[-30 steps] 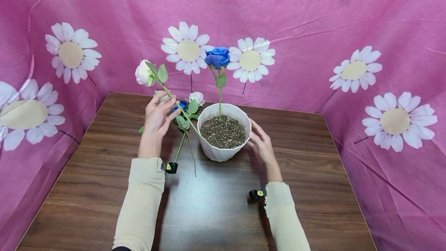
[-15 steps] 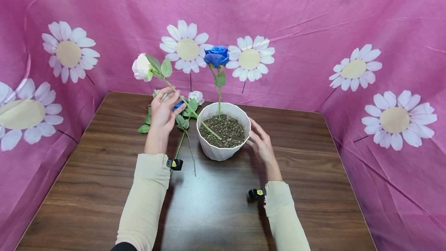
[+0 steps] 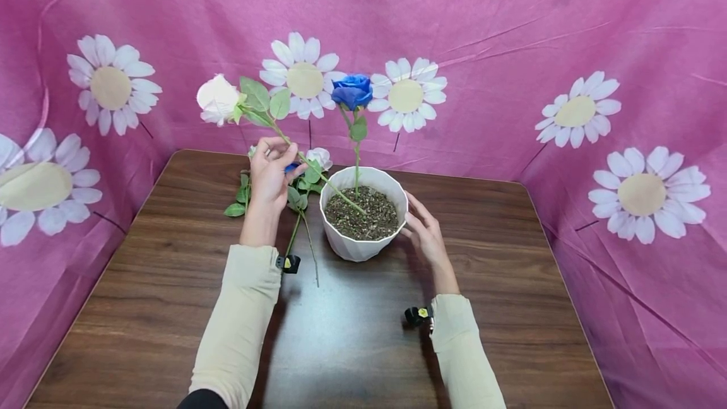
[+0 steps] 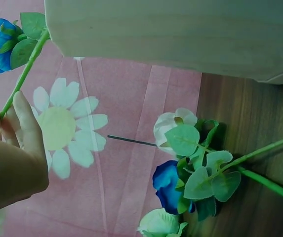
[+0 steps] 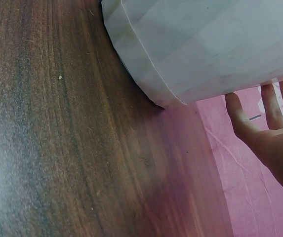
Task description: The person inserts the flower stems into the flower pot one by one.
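My left hand [image 3: 269, 172] pinches the green stem of a white rose [image 3: 218, 100] between thumb and fingers. The stem slants down to the right over the rim of a white faceted pot [image 3: 358, 250], its lower end at the dark soil [image 3: 354, 223]. A blue rose [image 3: 352, 91] stands upright in that soil, toward the back. On the pot's right side rest the fingertips of my right hand [image 3: 428, 238]; the right wrist view shows its fingers [image 5: 237, 111] extended against the wall. In the left wrist view, the held stem [image 4: 25, 74] runs up to the pot's edge.
Left of the pot, more roses lie on the wooden table [image 3: 363, 339]: a white one [image 3: 319, 158], a blue one [image 4: 168, 185] and another pale one [image 4: 160, 223], their stems pointing toward the front. A pink cloth [image 3: 483, 11] with printed daisies surrounds the table's back and sides.
My left hand has shifted right, bringing the white rose's stem end from the pot's near left rim to the middle of the soil. The bloom tilts farther left; my right hand stays put.
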`<state>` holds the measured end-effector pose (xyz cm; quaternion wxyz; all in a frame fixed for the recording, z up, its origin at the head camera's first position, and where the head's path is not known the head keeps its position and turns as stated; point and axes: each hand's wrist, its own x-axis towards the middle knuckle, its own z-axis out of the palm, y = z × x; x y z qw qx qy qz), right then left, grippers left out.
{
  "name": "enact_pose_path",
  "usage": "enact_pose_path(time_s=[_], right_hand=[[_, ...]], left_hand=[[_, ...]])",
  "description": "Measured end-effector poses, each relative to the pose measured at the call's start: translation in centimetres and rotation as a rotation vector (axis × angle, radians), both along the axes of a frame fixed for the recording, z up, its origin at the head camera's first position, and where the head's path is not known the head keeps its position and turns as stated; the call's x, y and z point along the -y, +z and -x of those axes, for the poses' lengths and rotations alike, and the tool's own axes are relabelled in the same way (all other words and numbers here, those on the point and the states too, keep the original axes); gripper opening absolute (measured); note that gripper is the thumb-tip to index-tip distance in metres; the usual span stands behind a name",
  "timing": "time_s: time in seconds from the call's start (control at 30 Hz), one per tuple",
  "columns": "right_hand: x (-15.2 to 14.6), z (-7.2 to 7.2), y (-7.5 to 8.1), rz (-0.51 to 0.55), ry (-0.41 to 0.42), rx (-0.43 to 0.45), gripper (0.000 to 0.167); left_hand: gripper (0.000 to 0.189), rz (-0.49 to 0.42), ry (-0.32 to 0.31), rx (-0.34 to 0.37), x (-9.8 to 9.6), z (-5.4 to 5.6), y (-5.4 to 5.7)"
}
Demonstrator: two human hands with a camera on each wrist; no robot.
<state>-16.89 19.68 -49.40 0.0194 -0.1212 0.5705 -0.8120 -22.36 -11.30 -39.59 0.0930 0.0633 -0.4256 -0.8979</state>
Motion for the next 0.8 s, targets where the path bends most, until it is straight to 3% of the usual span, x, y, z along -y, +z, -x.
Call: enact_pose_path(time_s=[0.1, 0.3, 0.43, 0.6, 0.7, 0.8], right_hand=[[-0.6, 0.6, -1.3, -0.011, 0.033, -0.045, 0.060], [-2.1, 2.3, -4.6, -0.055, 0.053, -0.059, 0.051], [-2.1, 2.3, -4.6, 0.013, 0.072, -0.066, 0.053], [-2.5, 3.1, -6.2, -0.021, 0.061, -0.059, 0.049], [-2.5, 3.0, -6.0, -0.020, 0.061, -0.061, 0.049], [-1.8, 2.0, -4.1, -0.019, 0.052, -0.067, 0.054]], left_hand=[[0.018, 0.064, 0.026, -0.006, 0.0, 0.0, 0.1], [0.021, 0.182, 0.045, -0.038, -0.3, 0.3, 0.4], [0.023, 0.195, 0.054, -0.068, -0.5, 0.5, 0.6], [0.023, 0.225, 0.046, -0.082, -0.9, 0.8, 1.2], [0.024, 0.246, 0.041, -0.081, -1.2, 1.0, 1.5], [0.024, 0.269, 0.035, -0.089, -1.5, 1.3, 1.7]])
